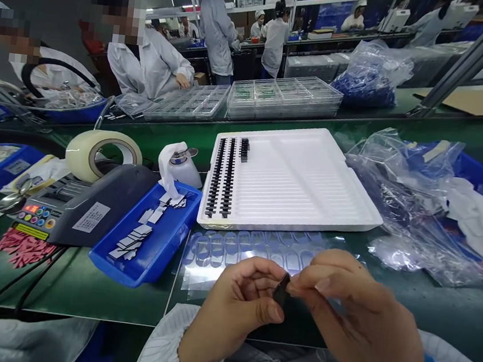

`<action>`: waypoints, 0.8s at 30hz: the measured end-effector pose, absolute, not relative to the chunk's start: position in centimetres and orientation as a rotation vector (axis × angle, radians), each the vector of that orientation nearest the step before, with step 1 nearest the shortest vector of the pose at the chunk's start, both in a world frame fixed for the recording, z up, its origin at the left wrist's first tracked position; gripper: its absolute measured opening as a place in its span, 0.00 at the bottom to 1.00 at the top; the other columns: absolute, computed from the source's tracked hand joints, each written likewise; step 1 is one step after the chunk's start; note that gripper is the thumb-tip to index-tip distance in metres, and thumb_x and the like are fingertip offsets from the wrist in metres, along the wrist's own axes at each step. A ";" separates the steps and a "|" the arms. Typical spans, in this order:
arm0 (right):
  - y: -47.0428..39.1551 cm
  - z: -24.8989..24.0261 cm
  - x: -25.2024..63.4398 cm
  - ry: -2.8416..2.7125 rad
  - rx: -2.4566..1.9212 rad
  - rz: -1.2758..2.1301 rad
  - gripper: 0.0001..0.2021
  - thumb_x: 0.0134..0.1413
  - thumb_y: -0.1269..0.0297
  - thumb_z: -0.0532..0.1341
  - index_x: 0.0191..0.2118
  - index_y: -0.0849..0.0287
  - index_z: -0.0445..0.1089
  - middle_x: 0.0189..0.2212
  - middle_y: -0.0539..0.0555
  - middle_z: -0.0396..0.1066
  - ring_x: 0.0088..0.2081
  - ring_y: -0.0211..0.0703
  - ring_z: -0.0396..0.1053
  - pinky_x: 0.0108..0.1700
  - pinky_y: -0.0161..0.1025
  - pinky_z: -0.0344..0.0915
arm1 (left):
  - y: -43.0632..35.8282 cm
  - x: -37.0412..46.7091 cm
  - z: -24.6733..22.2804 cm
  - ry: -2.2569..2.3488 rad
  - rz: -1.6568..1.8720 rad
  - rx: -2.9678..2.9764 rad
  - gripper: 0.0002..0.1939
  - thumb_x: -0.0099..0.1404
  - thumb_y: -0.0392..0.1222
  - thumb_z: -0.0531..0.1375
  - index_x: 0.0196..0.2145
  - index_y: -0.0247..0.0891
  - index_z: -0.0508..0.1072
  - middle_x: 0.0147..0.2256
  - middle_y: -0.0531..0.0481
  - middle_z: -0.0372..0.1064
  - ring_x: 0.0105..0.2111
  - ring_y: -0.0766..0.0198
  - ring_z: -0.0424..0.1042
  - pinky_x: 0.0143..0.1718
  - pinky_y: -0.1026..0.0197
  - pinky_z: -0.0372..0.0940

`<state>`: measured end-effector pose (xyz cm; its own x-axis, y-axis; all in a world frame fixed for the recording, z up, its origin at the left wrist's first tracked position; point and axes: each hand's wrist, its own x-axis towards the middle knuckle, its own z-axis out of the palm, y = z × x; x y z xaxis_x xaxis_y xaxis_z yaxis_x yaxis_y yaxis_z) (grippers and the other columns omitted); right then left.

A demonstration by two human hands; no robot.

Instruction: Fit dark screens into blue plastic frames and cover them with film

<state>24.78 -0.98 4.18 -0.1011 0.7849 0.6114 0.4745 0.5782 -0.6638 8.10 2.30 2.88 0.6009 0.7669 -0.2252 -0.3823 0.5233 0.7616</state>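
Observation:
My left hand [242,305] holds a small, flat black part [281,289] between thumb and fingers, above the near edge of the bench. My right hand [353,308] is closed in a pinch, its fingertips against the right side of that part. What sits inside this pinch is hidden. Just beyond the hands lie clear plastic sheets with rounded blue-tinted shapes [226,248]. Behind them stands a white foam tray [310,182] with ridged slots. Rows of small black parts [228,179] fill its left side, with a shorter row [244,150] beside them.
Left of the tray are a blue bin [150,263] with white-and-black strips, a grey dispenser [104,207], a tape roll [101,155] and pink pieces [25,247]. Plastic bags [411,204] lie at right. Clear trays [284,98] stand on the far ledge; co-workers are behind.

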 end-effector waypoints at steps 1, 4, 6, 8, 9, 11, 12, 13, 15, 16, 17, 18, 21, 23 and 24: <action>-1.1 4.0 24.8 -1.708 -1.055 0.409 0.19 0.53 0.81 0.58 0.46 0.51 0.58 0.37 0.48 0.71 0.43 0.36 0.69 0.43 0.32 0.70 | 2.3 8.1 2.8 0.582 0.734 0.733 0.15 0.45 0.37 0.71 0.33 0.39 0.76 0.29 0.54 0.74 0.29 0.73 0.70 0.30 0.73 0.62; -1.4 3.2 24.8 -1.624 -1.106 0.529 0.22 0.55 0.74 0.61 0.52 0.47 0.58 0.44 0.51 0.72 0.47 0.41 0.70 0.47 0.39 0.72 | 2.1 8.2 2.5 0.567 0.741 0.755 0.16 0.46 0.38 0.71 0.35 0.40 0.76 0.30 0.53 0.73 0.32 0.71 0.71 0.32 0.71 0.63; -1.8 2.9 24.6 -1.566 -1.139 0.564 0.22 0.54 0.74 0.62 0.52 0.45 0.59 0.42 0.49 0.73 0.45 0.40 0.72 0.46 0.38 0.73 | 2.0 8.2 2.4 0.572 0.755 0.773 0.17 0.46 0.41 0.71 0.36 0.40 0.76 0.32 0.51 0.73 0.36 0.67 0.71 0.34 0.68 0.63; -2.1 2.7 24.4 -1.507 -1.116 0.554 0.24 0.54 0.75 0.61 0.53 0.45 0.59 0.42 0.47 0.74 0.45 0.40 0.73 0.42 0.35 0.74 | 1.9 8.3 2.5 0.575 0.755 0.777 0.18 0.46 0.43 0.71 0.36 0.39 0.76 0.33 0.50 0.73 0.37 0.65 0.71 0.35 0.66 0.63; -2.2 2.8 24.3 -1.511 -1.084 0.523 0.26 0.54 0.77 0.61 0.54 0.44 0.59 0.43 0.47 0.74 0.45 0.39 0.73 0.42 0.35 0.75 | 1.8 8.4 2.5 0.573 0.752 0.769 0.18 0.46 0.44 0.71 0.36 0.38 0.76 0.33 0.50 0.72 0.36 0.66 0.71 0.36 0.66 0.62; -2.2 2.9 24.2 -1.578 -1.002 0.410 0.30 0.52 0.81 0.59 0.57 0.45 0.57 0.44 0.47 0.75 0.46 0.38 0.72 0.45 0.35 0.73 | 1.8 8.5 2.6 0.576 0.738 0.739 0.18 0.46 0.45 0.71 0.35 0.38 0.76 0.32 0.51 0.72 0.35 0.67 0.70 0.37 0.66 0.62; -2.1 3.1 24.2 -1.620 -0.964 0.343 0.32 0.51 0.83 0.58 0.58 0.46 0.57 0.43 0.47 0.75 0.46 0.37 0.73 0.48 0.36 0.72 | 1.8 8.6 2.7 0.577 0.731 0.726 0.18 0.46 0.44 0.71 0.35 0.38 0.75 0.32 0.51 0.72 0.34 0.68 0.70 0.37 0.66 0.61; -2.0 3.2 24.2 -1.650 -0.938 0.286 0.32 0.50 0.84 0.57 0.58 0.48 0.58 0.41 0.47 0.76 0.45 0.37 0.73 0.49 0.36 0.71 | 1.8 8.7 2.7 0.576 0.726 0.716 0.18 0.46 0.44 0.71 0.35 0.38 0.75 0.31 0.51 0.72 0.34 0.68 0.69 0.37 0.66 0.61; -1.8 3.4 24.3 -1.655 -0.926 0.219 0.29 0.49 0.85 0.58 0.55 0.52 0.61 0.38 0.48 0.77 0.42 0.37 0.74 0.49 0.35 0.71 | 1.8 8.8 2.7 0.572 0.714 0.707 0.18 0.46 0.44 0.71 0.35 0.38 0.75 0.31 0.50 0.72 0.34 0.67 0.70 0.38 0.65 0.61; -1.7 3.5 24.3 -1.646 -0.928 0.209 0.28 0.49 0.85 0.58 0.54 0.52 0.63 0.36 0.48 0.78 0.40 0.37 0.75 0.48 0.35 0.72 | 1.8 8.8 2.6 0.568 0.711 0.704 0.18 0.46 0.44 0.71 0.35 0.38 0.75 0.31 0.51 0.72 0.33 0.67 0.70 0.38 0.64 0.61; -1.7 3.6 24.3 -1.634 -0.928 0.204 0.28 0.48 0.85 0.58 0.53 0.52 0.63 0.35 0.47 0.78 0.38 0.38 0.76 0.46 0.36 0.72 | 1.8 8.8 2.6 0.561 0.713 0.703 0.18 0.46 0.44 0.71 0.36 0.38 0.75 0.30 0.51 0.72 0.33 0.68 0.70 0.38 0.65 0.61; -1.7 3.6 24.2 -1.621 -0.921 0.203 0.28 0.48 0.85 0.58 0.53 0.51 0.62 0.34 0.46 0.78 0.36 0.38 0.76 0.45 0.37 0.73 | 1.8 8.9 2.6 0.555 0.716 0.702 0.18 0.46 0.44 0.71 0.36 0.39 0.76 0.30 0.51 0.72 0.33 0.68 0.70 0.37 0.65 0.61; -1.8 3.6 24.1 -1.563 -0.883 0.276 0.32 0.46 0.87 0.58 0.54 0.48 0.60 0.32 0.44 0.78 0.36 0.39 0.76 0.45 0.39 0.73 | 1.7 8.8 2.7 0.546 0.731 0.702 0.18 0.46 0.44 0.71 0.36 0.40 0.76 0.30 0.52 0.72 0.32 0.70 0.69 0.35 0.68 0.60; -1.9 3.5 24.0 -1.450 -0.873 0.370 0.32 0.44 0.88 0.58 0.52 0.47 0.61 0.34 0.44 0.77 0.39 0.39 0.74 0.45 0.38 0.73 | 1.7 8.8 2.9 0.556 0.717 0.707 0.17 0.46 0.43 0.71 0.35 0.40 0.76 0.30 0.53 0.71 0.31 0.71 0.69 0.33 0.69 0.60; -2.0 3.4 24.0 -1.391 -0.873 0.416 0.31 0.44 0.88 0.59 0.51 0.48 0.61 0.35 0.44 0.77 0.40 0.39 0.74 0.45 0.38 0.72 | 1.7 8.8 3.0 0.561 0.708 0.710 0.16 0.47 0.42 0.71 0.35 0.40 0.76 0.30 0.53 0.71 0.30 0.71 0.68 0.33 0.69 0.60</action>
